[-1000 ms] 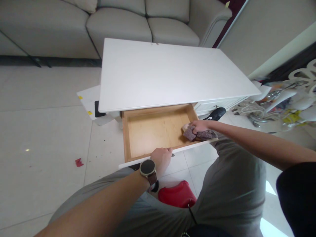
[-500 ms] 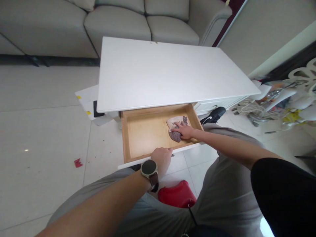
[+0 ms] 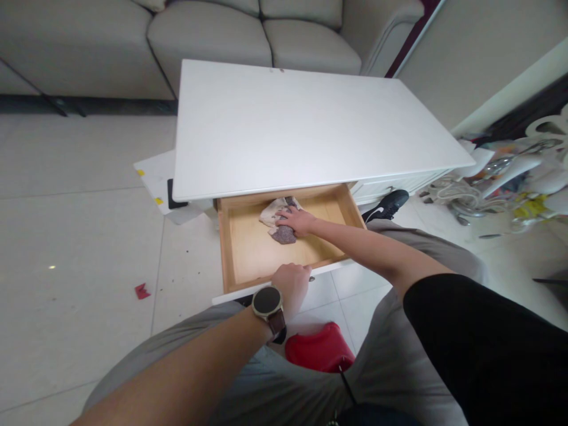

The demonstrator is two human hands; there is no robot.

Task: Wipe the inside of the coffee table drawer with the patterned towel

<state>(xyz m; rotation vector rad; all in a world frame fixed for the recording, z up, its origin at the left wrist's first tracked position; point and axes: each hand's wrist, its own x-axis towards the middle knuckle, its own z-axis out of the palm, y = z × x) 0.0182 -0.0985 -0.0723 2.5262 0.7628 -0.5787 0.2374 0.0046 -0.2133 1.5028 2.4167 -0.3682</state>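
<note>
A rumpled cleaning cloth (image 3: pixel 284 235), cream and grey-brown, lies on the bottom of a pulled-out wooden drawer (image 3: pixel 242 257). My right hand (image 3: pixel 300 221) presses down on the cloth, its fingers spread across it and holding it against the wood. Part of the cloth is hidden under the palm. At the drawer's white front, my left hand (image 3: pixel 290 284) is closed over the top edge, near a small dark knob (image 3: pixel 312 278). The fingertips of that hand are hidden. A round-faced watch (image 3: pixel 267 300) sits on the left wrist.
The drawer belongs to a white low table (image 3: pixel 310 124). Behind it stands a grey sofa (image 3: pixel 213 47). A red stool (image 3: pixel 319 349) is between my legs. Bags and cables (image 3: pixel 461 192) lie on the right floor, a red scrap (image 3: pixel 142 291) on the left.
My right hand has slid the cloth leftward along the drawer bottom, from the right part toward the middle. My left hand has stayed on the drawer front.
</note>
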